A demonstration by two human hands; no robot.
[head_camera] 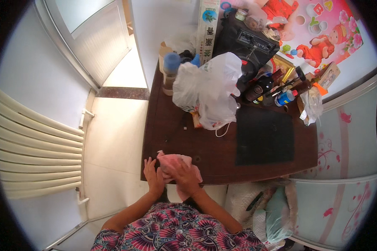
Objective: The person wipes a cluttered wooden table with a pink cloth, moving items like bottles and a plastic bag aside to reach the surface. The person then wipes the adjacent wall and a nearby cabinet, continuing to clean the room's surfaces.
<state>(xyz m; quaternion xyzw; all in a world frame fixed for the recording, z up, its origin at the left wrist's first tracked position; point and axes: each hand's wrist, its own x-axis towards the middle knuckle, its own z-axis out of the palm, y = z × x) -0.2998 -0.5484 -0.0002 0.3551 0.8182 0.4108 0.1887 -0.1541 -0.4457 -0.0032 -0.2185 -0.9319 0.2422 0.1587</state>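
Note:
At the near left corner of a dark wooden table, my right hand presses down on a bunched pink cloth. One end of the cloth hangs over the table's front edge below that hand. My left hand lies just left of the cloth with its fingers spread. Its fingertips rest on the tabletop, and its thumb side is close to the cloth or touching it. A small round dark spot shows on the wood right of the cloth.
White plastic bags stand mid-table beside a blue-capped bottle. A black mat lies to the right. Behind it crowd a dark glass bottle, a blue can and a black speaker-like box. A radiator lines the left wall.

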